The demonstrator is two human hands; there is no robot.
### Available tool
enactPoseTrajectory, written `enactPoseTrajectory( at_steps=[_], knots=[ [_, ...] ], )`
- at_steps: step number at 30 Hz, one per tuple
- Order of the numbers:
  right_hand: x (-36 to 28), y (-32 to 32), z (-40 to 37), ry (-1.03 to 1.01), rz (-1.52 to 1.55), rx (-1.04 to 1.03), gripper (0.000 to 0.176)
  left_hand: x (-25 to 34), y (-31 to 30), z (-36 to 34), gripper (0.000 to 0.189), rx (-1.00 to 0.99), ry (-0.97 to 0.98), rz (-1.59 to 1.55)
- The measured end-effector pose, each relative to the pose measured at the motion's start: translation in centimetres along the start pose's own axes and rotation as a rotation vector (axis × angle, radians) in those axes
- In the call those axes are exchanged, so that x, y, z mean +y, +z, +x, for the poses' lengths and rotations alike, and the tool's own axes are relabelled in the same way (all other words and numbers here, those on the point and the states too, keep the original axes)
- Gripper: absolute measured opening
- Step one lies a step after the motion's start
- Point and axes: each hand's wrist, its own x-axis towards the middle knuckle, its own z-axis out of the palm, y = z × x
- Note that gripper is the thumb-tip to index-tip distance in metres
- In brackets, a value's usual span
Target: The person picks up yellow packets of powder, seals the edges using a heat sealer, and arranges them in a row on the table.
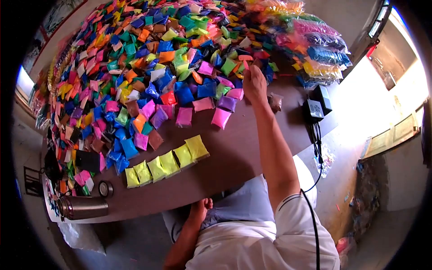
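Note:
My right hand point(255, 84) reaches out to the right edge of a large heap of small coloured packets point(184, 58). Its fingers are drawn together beside a coral-red packet point(245, 58); I cannot tell what they hold. My left hand point(201, 209) rests curled at the table's front edge, over my lap, with nothing showing in it. Between my hands and the heap, several yellow packets point(169, 162) lie in a slanting row on the brown table point(225, 157). Pink packets point(221, 118) and a purple packet point(226, 103) lie at the heap's near edge.
Clear bags of sorted packets point(321, 40) are stacked at the back right. A black box-shaped device point(315, 109) with cables stands at the right edge. A metal flask point(83, 207) lies at the front left beside a round lid point(105, 188).

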Motion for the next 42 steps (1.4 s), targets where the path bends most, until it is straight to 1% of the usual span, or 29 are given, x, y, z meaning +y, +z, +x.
enactPoseTrajectory(
  at_steps=[1,5,6,7,9,11,14,15,17,18,19,20,22,23,24,25,26,27,29,30,32,34,35,36,37,39,40,41,42],
  knots=[
    [1.4,1.2,1.1,-0.001,-0.043,-0.026,0.013,-0.1,-0.4,0.5,0.04,0.018,-0.073,-0.006],
    [3.3,5.7,3.1,0.003,-0.233,-0.032,0.021,1.8,1.5,-0.5,0.031,0.138,-0.087,-0.017],
    [2.8,6.7,3.3,0.077,-0.233,-0.13,0.02,1.5,1.1,-0.5,0.027,0.147,-0.112,-0.088],
    [3.0,8.2,2.6,-0.171,-0.309,0.002,0.018,1.5,0.8,-0.4,0.023,0.156,-0.137,-0.16],
    [0.3,9.7,1.6,-0.216,-0.231,-0.033,0.016,1.9,1.4,-0.7,0.02,0.192,-0.132,-0.154],
    [-2.2,11.0,0.8,-0.122,-0.052,-0.16,0.014,1.8,1.5,-0.6,0.017,0.227,-0.131,-0.148],
    [-3.8,12.1,-0.6,-0.346,0.005,-0.18,0.012,1.1,0.0,-0.1,0.015,0.152,-0.124,-0.04],
    [-3.7,12.1,-0.9,-0.34,0.008,-0.181,0.012,0.8,-0.5,0.0,0.016,0.168,-0.14,-0.02],
    [-5.6,9.6,-0.9,0.027,0.38,-0.382,0.011,1.0,-0.5,-0.1,0.018,0.186,-0.156,-0.003],
    [-4.8,9.9,-0.7,-0.055,0.391,-0.179,0.009,1.3,-0.3,-0.6,0.02,0.126,-0.112,0.186],
    [-4.5,9.4,0.2,-0.007,0.416,-0.065,0.009,1.5,-0.2,-0.7,0.021,0.065,-0.065,0.374],
    [-3.8,8.8,1.2,0.043,0.442,0.049,0.009,1.0,-0.9,-0.5,0.021,0.071,-0.066,0.371],
    [-1.1,7.4,3.5,0.169,0.364,0.119,0.01,-0.5,-2.6,0.1,0.025,0.012,0.146,0.535],
    [1.0,7.6,5.0,0.101,0.379,0.314,0.011,-0.8,-2.8,0.1,0.025,0.007,0.188,0.56],
    [4.2,8.4,6.4,0.099,0.303,0.363,0.013,-0.7,-2.7,0.2,0.025,0.028,0.141,0.525],
    [7.2,8.6,7.3,0.212,0.373,0.249,0.015,-0.5,-2.5,0.2,0.025,0.045,0.109,0.497],
    [7.1,6.8,7.9,0.238,0.301,0.26,0.017,-0.3,-2.3,0.2,0.025,0.061,0.076,0.473],
    [11.4,8.1,8.9,0.223,0.371,0.211,0.018,-0.1,-2.0,0.3,0.025,0.075,0.051,0.456],
    [11.4,6.5,9.6,0.621,0.943,0.007,0.016,0.2,-1.7,0.4,0.026,0.099,0.018,0.435],
    [10.8,6.0,10.2,0.624,0.946,0.005,0.016,0.4,-1.6,0.6,0.026,0.111,0.006,0.42],
    [9.9,5.6,10.8,0.598,0.732,-0.306,0.016,0.7,-1.3,0.7,0.026,0.133,-0.02,0.405],
    [10.1,8.9,10.9,0.45,0.647,-0.335,0.016,1.0,-0.9,1.0,0.026,0.157,-0.046,0.382],
    [8.4,9.7,10.2,0.461,0.643,-0.339,0.021,1.2,-0.7,1.3,0.026,0.168,-0.059,0.371],
    [5.8,9.5,9.1,0.215,0.391,-0.299,0.021,1.4,-0.4,1.5,0.026,0.18,-0.071,0.359],
    [5.3,12.2,8.1,0.125,0.38,-0.135,0.018,1.5,-0.2,1.7,0.026,0.193,-0.085,0.345],
    [2.1,11.7,6.5,0.14,0.215,-0.199,0.015,1.8,0.2,1.9,0.026,0.218,-0.107,0.33],
    [2.5,13.3,5.5,-0.103,0.176,-0.013,0.011,1.9,0.5,2.0,0.026,0.227,-0.115,0.325],
    [2.0,13.3,4.5,-0.21,0.207,0.056,0.007,2.1,0.7,2.1,0.026,0.238,-0.121,0.32],
    [1.6,13.1,3.8,-0.21,0.2,0.018,0.007,2.1,0.9,2.3,0.026,0.248,-0.127,0.313]
  ],
)
